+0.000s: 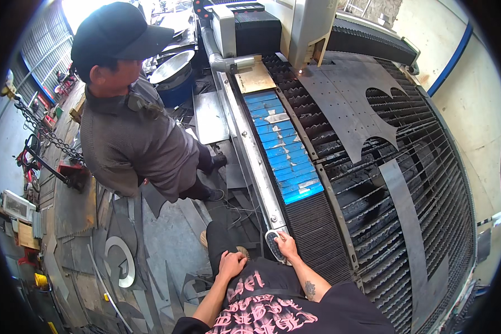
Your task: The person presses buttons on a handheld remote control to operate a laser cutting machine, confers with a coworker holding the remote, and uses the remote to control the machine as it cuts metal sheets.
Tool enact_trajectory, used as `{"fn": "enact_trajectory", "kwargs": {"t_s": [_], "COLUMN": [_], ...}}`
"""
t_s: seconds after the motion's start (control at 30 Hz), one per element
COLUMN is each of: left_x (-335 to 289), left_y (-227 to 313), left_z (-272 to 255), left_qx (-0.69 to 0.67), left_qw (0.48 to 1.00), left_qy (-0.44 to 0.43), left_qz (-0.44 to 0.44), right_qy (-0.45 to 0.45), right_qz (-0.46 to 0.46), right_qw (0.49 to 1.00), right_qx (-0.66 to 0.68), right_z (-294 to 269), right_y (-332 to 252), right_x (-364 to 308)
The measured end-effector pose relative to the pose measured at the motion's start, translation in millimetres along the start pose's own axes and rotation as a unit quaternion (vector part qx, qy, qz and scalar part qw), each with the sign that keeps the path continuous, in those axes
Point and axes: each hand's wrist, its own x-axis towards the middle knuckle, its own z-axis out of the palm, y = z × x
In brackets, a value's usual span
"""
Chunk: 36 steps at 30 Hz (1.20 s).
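Note:
My right hand (286, 246) grips a handheld remote control (273, 243) with dark keys, held over the end of the machine's metal side rail (256, 161). My left hand (232, 264) rests on my thigh with its fingers lying loosely and nothing seen in them. To the right, a grey steel sheet (345, 94) with small holes and curved cutouts lies on the toothed slats (367, 211) of a cutting machine. A small bright spot glows at the tip of the cutting head (301, 68), at the sheet's far left edge. A narrow steel strip (403, 209) lies nearer on the slats.
A person (133, 117) in a dark cap and grey shirt stands at the left, turned toward the machine. Blue slatted cover (284, 145) runs beside the rail. Metal offcuts and a ring (120, 261) litter the floor. A chain (50, 133) hangs at far left; a blue drum (175, 83) stands behind.

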Motion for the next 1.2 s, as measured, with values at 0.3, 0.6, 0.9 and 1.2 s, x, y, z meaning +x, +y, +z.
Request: {"fn": "enact_trajectory", "kwargs": {"t_s": [0.3,0.6,0.9,1.2], "left_x": [2,2,3,2], "left_y": [-2,0,-3,-2], "left_z": [0,-3,1,0], "left_qx": [0.010,0.014,0.007,0.000], "left_qw": [1.000,1.000,1.000,1.000], "left_qy": [-0.006,-0.006,0.005,0.013], "left_qz": [0.003,0.006,0.008,0.008], "right_qy": [-0.004,-0.005,0.001,-0.010], "right_qz": [0.011,0.014,0.012,0.028], "right_qw": [1.000,1.000,1.000,1.000], "right_qx": [0.004,0.002,-0.011,-0.001], "right_z": [-1,0,2,-2], "right_y": [-5,-4,6,-6], "right_x": [-1,-1,3,0]}}
